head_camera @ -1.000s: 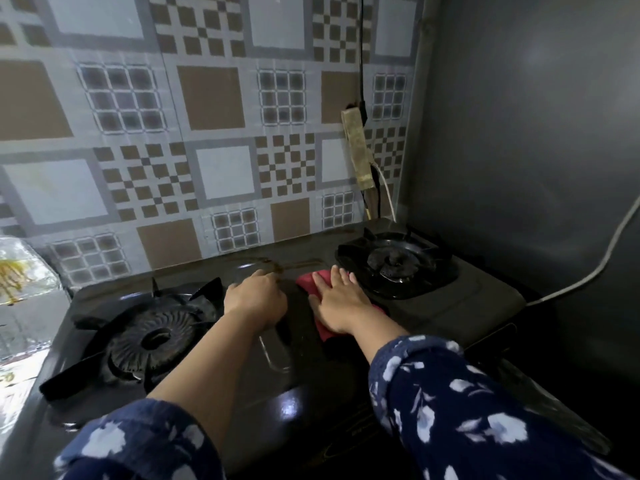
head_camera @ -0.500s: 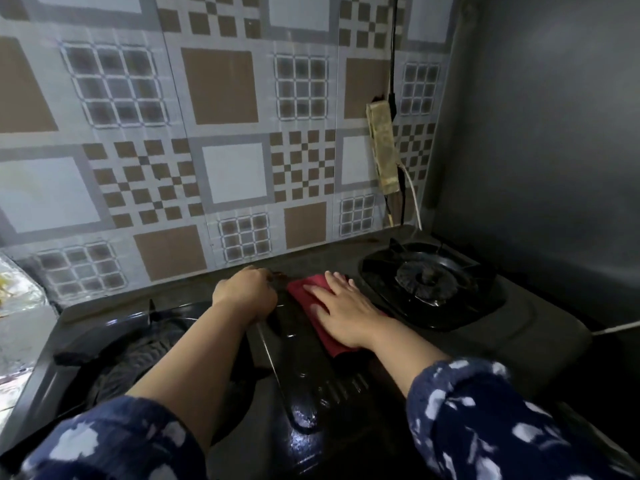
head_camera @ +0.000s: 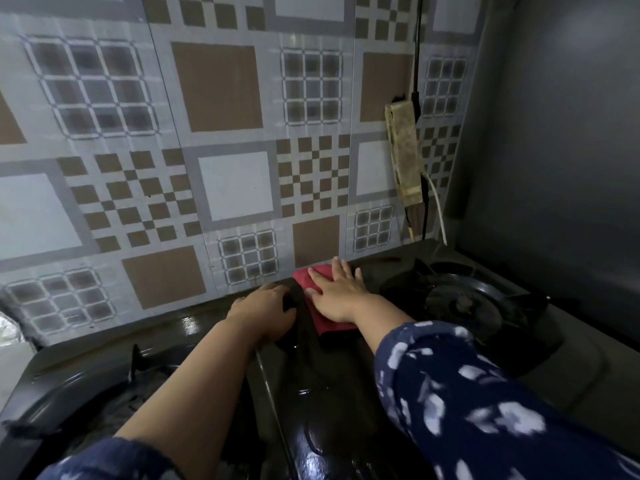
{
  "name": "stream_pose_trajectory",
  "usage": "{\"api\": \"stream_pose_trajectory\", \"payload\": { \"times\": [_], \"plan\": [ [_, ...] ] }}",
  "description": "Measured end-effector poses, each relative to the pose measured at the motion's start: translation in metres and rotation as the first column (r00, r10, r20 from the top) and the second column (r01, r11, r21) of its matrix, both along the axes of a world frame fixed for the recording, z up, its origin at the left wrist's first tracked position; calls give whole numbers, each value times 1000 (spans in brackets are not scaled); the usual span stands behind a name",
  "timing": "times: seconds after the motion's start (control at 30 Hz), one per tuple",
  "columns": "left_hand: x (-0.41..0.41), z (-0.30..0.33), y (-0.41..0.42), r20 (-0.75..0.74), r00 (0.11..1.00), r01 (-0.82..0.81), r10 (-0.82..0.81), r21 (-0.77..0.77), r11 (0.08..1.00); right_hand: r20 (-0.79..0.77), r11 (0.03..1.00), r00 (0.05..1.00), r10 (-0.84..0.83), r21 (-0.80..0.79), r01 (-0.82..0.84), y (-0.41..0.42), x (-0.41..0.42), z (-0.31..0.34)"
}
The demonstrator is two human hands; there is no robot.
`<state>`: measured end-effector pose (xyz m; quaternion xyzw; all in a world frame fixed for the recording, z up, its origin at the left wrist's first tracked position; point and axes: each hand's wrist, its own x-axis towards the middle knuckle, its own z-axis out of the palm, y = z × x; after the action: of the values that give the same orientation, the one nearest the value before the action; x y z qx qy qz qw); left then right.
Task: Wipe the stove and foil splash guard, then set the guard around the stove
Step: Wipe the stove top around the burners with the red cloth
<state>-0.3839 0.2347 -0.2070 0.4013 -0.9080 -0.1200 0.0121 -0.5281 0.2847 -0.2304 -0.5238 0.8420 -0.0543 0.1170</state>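
Wiping is underway: our right hand (head_camera: 341, 295) presses the red cloth (head_camera: 323, 299) flat mid-frame on the stove (head_camera: 346, 393), left hand (head_camera: 265, 315) bracing with fingers curled on nothing, while the foil guard (head_camera: 8, 332) waits at the left edge, unplaced.

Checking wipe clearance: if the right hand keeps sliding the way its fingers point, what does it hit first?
Probably the tiled wall. The right hand lies flat on the red cloth, fingers pointing to the stove's back edge; only a short dark strip shows before the wall. Depth is unclear.
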Motion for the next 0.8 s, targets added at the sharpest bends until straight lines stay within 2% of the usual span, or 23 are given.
{"api": "stream_pose_trajectory", "payload": {
  "times": [0.17,0.33,0.5,0.63,0.8],
  "plan": [
    [-16,7,-6,17,997,82,-81,-29,996,14,1000,1000,-4,17,3,-1,1,-3],
    [-33,10,-8,83,994,74,-72,-17,997,13,952,954,-298,76,296,-26,-35,0],
    [-40,6,-20,22,994,107,-106,-26,994,5,827,828,-560,60,559,-28,-79,6],
    [-39,6,-35,-14,991,129,-130,-52,990,107,750,744,-660,34,661,-36,-122,-4],
    [-43,7,-41,-56,990,127,-132,-86,988,-19,741,744,-668,72,667,-32,-122,13]
  ]
}}
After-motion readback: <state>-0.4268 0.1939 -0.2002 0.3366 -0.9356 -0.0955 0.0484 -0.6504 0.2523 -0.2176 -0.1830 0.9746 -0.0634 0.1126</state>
